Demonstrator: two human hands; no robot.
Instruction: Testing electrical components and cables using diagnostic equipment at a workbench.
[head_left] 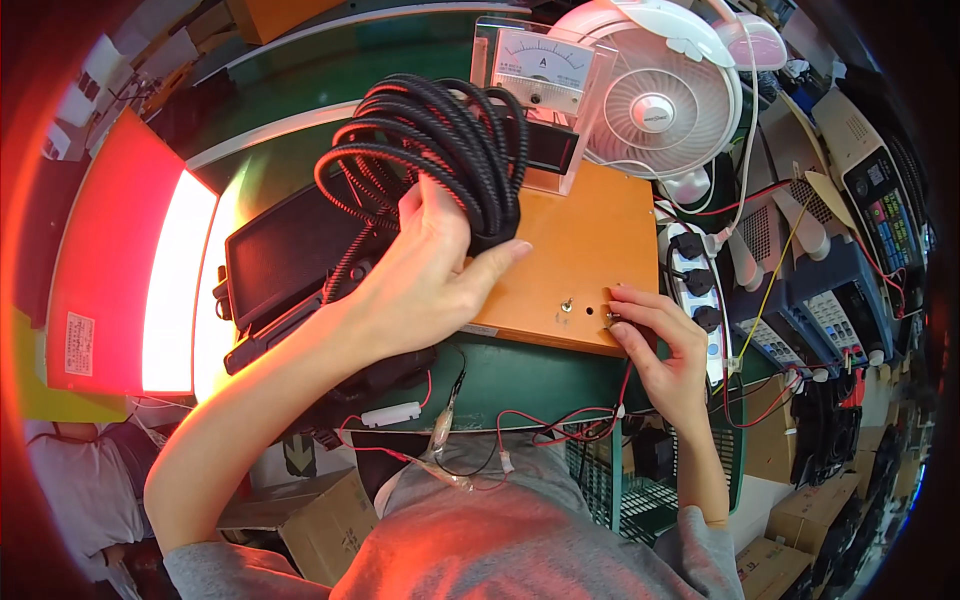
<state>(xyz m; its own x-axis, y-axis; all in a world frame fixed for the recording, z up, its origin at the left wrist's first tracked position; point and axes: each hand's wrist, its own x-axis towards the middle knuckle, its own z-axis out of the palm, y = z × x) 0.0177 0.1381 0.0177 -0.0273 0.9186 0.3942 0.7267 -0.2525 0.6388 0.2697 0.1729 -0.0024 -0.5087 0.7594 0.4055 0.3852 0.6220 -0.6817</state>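
My left hand (440, 250) is closed round a thick coil of black braided cable (440, 130), over a black case with a dark panel (285, 245). At the centre lies an orange metal box (560, 240) with a small toggle switch (567, 305) on its top. The fingers of my right hand (660, 360) are closed on a small fitting at the box's right front corner, mostly hidden by them. An ammeter in a clear stand (542, 62) rises behind the box.
A white fan (640, 80) stands at the back, a power strip (716, 360) and bench instruments (810, 310) at the right. At the left glows a bright light panel (100, 260). Loose wires cross the green table's (510, 380) front edge; a green basket (590, 490) is below.
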